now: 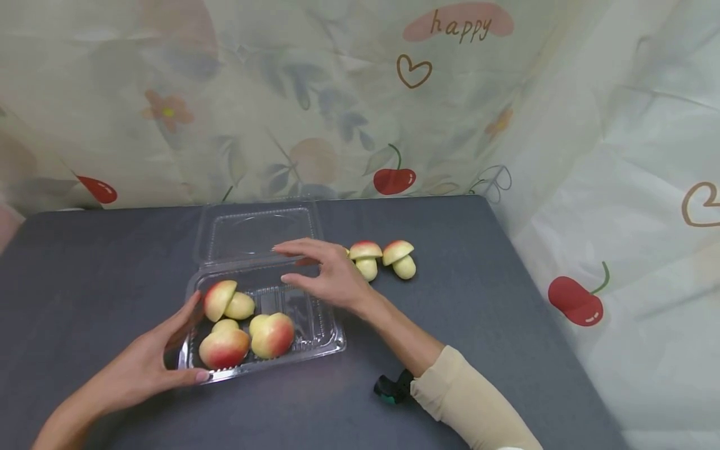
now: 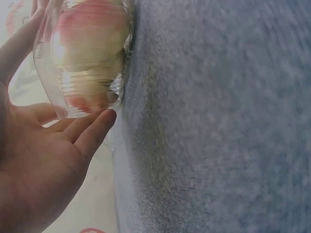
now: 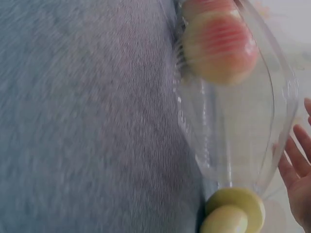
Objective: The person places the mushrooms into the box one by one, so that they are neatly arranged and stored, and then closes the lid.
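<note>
A clear plastic clamshell container lies with its lid folded back on the far side. Inside are three mushroom-shaped pieces with red-and-yellow caps: one piece at the back left, one at the front left and one near the middle. My left hand holds the container's left end, thumb on the front corner and fingers along the side. Over the container's right part hovers my right hand, fingers extended and thumb apart, holding nothing. In the right wrist view, that hand appears beside the container wall.
Right of the container lie two more mushroom pieces, one nearer and one farther right; another shows partly behind my right hand. A black-and-green device is by the right sleeve. A patterned curtain borders the grey table.
</note>
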`<state>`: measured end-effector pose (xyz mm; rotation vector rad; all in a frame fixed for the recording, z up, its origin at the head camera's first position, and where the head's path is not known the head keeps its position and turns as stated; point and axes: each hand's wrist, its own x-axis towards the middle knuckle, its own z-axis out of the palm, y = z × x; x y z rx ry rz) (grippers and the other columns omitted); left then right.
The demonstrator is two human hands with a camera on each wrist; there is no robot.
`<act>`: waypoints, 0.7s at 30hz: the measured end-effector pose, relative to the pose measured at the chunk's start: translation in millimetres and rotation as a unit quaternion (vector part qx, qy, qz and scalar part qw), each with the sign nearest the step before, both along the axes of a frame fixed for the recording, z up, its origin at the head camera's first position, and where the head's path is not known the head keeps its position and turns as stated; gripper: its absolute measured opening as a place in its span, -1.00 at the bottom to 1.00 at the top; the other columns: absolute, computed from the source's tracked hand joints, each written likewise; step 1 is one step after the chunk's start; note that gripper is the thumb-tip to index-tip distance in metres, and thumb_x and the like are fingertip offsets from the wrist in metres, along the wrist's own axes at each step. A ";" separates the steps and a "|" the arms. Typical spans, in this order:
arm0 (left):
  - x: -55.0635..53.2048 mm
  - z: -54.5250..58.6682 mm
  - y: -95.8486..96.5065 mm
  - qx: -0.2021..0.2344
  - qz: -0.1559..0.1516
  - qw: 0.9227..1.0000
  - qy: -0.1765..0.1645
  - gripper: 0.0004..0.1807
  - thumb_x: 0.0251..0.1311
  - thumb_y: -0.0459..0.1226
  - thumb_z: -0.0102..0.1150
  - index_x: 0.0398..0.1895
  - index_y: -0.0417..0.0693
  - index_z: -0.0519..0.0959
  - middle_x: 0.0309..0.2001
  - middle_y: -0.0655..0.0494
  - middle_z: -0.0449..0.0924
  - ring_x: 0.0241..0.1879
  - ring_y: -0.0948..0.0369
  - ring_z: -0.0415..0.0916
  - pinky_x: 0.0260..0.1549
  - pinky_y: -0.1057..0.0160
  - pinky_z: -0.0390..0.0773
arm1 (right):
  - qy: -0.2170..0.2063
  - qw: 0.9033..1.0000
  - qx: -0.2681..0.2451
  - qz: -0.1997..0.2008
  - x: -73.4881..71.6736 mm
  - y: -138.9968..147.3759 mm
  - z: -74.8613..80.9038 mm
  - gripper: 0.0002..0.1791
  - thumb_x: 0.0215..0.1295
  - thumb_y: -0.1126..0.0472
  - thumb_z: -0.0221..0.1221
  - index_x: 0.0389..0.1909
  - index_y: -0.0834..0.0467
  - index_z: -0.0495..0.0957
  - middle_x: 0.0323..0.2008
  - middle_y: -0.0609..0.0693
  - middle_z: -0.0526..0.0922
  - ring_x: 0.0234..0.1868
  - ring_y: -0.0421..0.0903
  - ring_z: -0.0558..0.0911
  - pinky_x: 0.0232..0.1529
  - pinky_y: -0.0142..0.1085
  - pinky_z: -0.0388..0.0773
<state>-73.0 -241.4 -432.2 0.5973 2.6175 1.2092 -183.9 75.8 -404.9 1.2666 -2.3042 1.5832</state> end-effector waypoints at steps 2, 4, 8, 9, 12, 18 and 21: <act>-0.4 0.0 0.1 0.003 -0.003 1.000 0.000 0.35 -0.10 -0.02 0.58 0.61 -0.01 -0.19 0.45 -0.30 0.17 0.24 -0.21 0.38 0.04 0.71 0.22 | 0.007 1.000 0.001 -0.009 -1.2 5.7 0.4 -0.52 0.20 0.30 0.38 0.17 0.21 0.59 0.13 0.04 0.63 0.11 -0.08 0.62 0.04 -0.26 0.60; -0.7 0.5 0.5 0.003 -0.003 1.000 -0.004 0.35 -0.10 -0.01 0.58 0.62 -0.01 -0.19 0.46 -0.30 0.16 0.26 -0.21 0.36 0.04 0.71 0.22 | 0.011 1.000 0.003 -0.017 -1.9 11.2 0.8 -0.52 0.20 0.29 0.39 0.17 0.20 0.59 0.12 0.03 0.63 0.10 -0.08 0.63 0.03 -0.25 0.60; -0.8 0.9 0.3 0.008 -0.002 1.000 -0.015 0.34 -0.09 0.00 0.57 0.62 0.01 -0.20 0.47 -0.28 0.14 0.31 -0.10 0.32 0.05 0.70 0.22 | 0.006 1.000 0.001 -0.028 -3.2 20.3 0.4 -0.52 0.19 0.27 0.40 0.16 0.19 0.60 0.11 0.02 0.64 0.08 -0.01 0.64 0.03 -0.22 0.60; -1.0 0.6 -0.1 0.011 -0.002 1.000 -0.017 0.34 -0.09 -0.01 0.57 0.62 0.02 -0.20 0.48 -0.27 0.13 0.34 0.00 0.31 0.05 0.70 0.22 | 0.003 1.000 0.000 -0.030 -3.5 22.5 0.3 -0.52 0.19 0.27 0.40 0.16 0.18 0.61 0.11 0.01 0.64 0.07 0.03 0.64 0.03 -0.20 0.61; -0.8 -0.8 -0.6 0.022 -0.005 1.000 -0.017 0.32 -0.07 -0.03 0.56 0.62 0.00 -0.19 0.48 -0.27 0.12 0.34 0.41 0.24 0.06 0.70 0.22 | -0.009 0.999 -0.006 -0.032 -3.6 29.2 -0.4 -0.51 0.19 0.28 0.40 0.16 0.18 0.60 0.11 0.02 0.63 0.07 0.08 0.63 0.03 -0.15 0.61; 0.5 -0.1 0.1 0.021 -0.003 0.999 -0.026 0.32 -0.06 -0.03 0.56 0.62 0.00 -0.20 0.49 -0.26 0.10 0.34 0.44 0.23 0.05 0.70 0.22 | -0.015 0.999 -0.027 -0.037 1.2 40.0 6.8 -0.52 0.12 0.42 0.40 0.11 0.33 0.60 0.06 0.19 0.65 -0.05 0.15 0.68 0.02 -0.05 0.61; 0.1 1.6 0.2 0.011 0.002 0.999 -0.033 0.33 -0.06 -0.02 0.56 0.62 0.02 -0.22 0.49 -0.24 0.10 0.35 0.03 0.30 0.05 0.69 0.21 | -0.004 0.999 -0.035 -0.041 5.8 44.5 18.8 -0.54 0.08 0.50 0.38 0.06 0.41 0.59 0.02 0.27 0.65 -0.08 0.13 0.69 0.00 0.01 0.61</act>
